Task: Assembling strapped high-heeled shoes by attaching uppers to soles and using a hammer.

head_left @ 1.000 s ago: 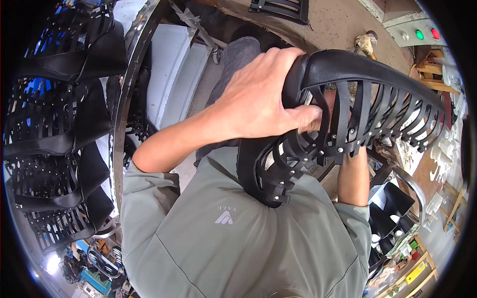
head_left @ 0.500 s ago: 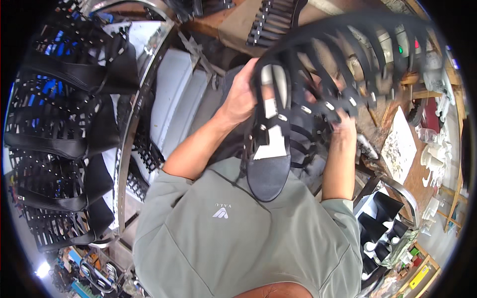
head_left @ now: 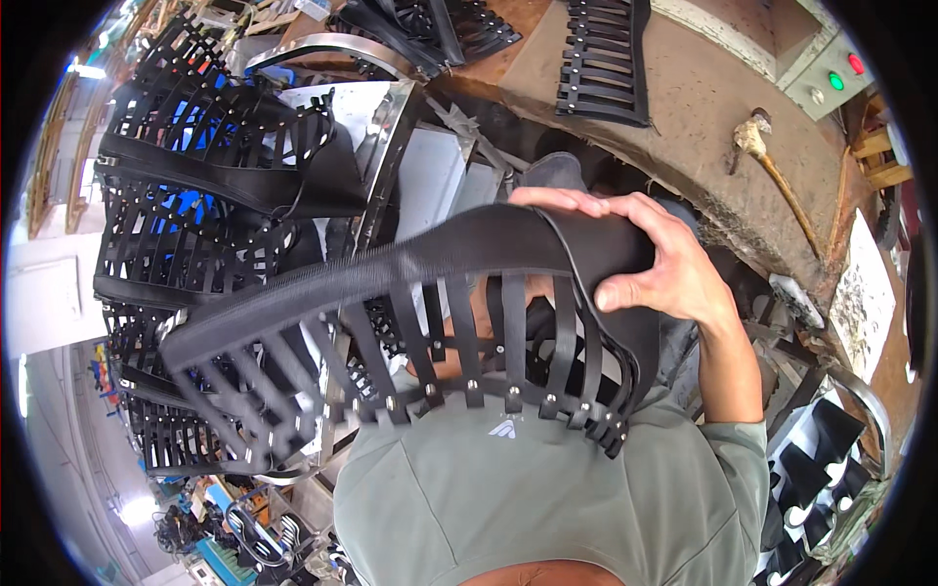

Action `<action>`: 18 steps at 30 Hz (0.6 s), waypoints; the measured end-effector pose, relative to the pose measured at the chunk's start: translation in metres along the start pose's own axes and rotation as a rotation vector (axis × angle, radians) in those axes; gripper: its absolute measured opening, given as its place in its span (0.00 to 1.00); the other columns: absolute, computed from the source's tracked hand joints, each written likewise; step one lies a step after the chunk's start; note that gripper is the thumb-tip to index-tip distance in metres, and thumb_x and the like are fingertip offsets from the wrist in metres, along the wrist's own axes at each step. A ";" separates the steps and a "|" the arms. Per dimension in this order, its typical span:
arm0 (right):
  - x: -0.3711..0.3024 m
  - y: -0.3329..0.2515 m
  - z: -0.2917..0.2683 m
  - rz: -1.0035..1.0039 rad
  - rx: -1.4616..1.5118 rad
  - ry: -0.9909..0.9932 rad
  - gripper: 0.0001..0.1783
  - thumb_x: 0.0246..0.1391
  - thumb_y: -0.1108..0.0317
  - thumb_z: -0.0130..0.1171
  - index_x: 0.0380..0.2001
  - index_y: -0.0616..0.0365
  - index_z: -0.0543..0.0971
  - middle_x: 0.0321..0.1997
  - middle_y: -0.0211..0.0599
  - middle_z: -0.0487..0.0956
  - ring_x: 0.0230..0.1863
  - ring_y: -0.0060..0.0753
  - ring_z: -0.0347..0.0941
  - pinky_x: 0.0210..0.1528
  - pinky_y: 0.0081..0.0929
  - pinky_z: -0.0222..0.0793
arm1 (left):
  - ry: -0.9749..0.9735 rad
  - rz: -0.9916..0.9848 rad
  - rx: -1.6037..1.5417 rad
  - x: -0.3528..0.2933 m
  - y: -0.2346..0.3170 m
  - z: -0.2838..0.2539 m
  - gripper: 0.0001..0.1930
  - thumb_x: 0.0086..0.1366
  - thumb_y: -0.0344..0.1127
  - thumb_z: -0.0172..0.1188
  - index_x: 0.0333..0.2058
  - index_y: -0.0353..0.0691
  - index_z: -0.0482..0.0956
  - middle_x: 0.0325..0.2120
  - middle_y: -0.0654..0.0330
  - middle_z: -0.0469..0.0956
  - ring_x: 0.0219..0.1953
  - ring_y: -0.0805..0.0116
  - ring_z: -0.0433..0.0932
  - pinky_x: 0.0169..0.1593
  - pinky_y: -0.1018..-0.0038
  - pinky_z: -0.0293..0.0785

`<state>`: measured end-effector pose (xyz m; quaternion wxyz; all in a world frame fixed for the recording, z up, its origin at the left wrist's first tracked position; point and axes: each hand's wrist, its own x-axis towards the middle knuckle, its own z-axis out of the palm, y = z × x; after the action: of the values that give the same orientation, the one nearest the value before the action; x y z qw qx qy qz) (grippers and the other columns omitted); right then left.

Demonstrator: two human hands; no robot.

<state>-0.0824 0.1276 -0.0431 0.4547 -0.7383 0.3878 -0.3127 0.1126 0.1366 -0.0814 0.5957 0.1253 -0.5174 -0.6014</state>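
A tall black strappy sandal boot [head_left: 391, 264] lies sideways across my chest, its open shaft of studded straps stretching to the left. My right hand [head_left: 674, 273] grips the smooth black foot end, thumb on the near side and fingers over the top. Behind the straps is my left hand [head_left: 538, 286], mostly hidden; bits of it and its forearm show through the gaps. It appears closed on the same boot, though its fingers cannot be made out clearly.
Several similar strappy boots [head_left: 205, 186] hang in a stack at the left, beside a metal-edged rack [head_left: 386, 146]. A brown workbench [head_left: 684, 127] holds another strapped shaft piece [head_left: 604, 59] and a wooden-handled brush [head_left: 782, 186]. Black shoe parts [head_left: 816, 459] stand at the lower right.
The boot has swung round: its shaft, which pointed up and right, now points left. My right hand has moved to the foot end, and my left hand is now mostly behind the boot.
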 end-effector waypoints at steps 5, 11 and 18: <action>0.013 -0.017 -0.011 -0.244 0.074 -0.082 0.38 0.25 0.47 0.78 0.40 0.61 0.79 0.32 0.39 0.79 0.36 0.40 0.76 0.38 0.31 0.70 | -0.237 0.354 -0.266 0.018 0.009 0.008 0.33 0.48 0.48 0.73 0.47 0.38 0.69 0.44 0.54 0.73 0.51 0.52 0.72 0.59 0.56 0.63; 0.016 -0.029 -0.012 -0.245 0.026 -0.094 0.35 0.26 0.49 0.79 0.36 0.62 0.80 0.29 0.40 0.80 0.33 0.41 0.77 0.35 0.31 0.72 | -0.073 0.461 -0.294 0.015 0.019 0.024 0.14 0.68 0.40 0.52 0.37 0.31 0.71 0.34 0.48 0.75 0.42 0.51 0.76 0.53 0.57 0.69; 0.013 -0.015 -0.011 -0.217 0.020 -0.034 0.35 0.26 0.49 0.78 0.36 0.63 0.80 0.30 0.42 0.80 0.33 0.42 0.78 0.36 0.30 0.73 | -0.186 0.213 -0.191 0.015 0.023 0.011 0.25 0.62 0.54 0.58 0.45 0.37 0.69 0.42 0.54 0.74 0.51 0.53 0.72 0.60 0.55 0.61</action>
<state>-0.0805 0.1162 -0.0236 0.4320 -0.7766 0.2946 -0.3514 0.1139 0.1352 -0.0519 0.6147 -0.0438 -0.5212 -0.5904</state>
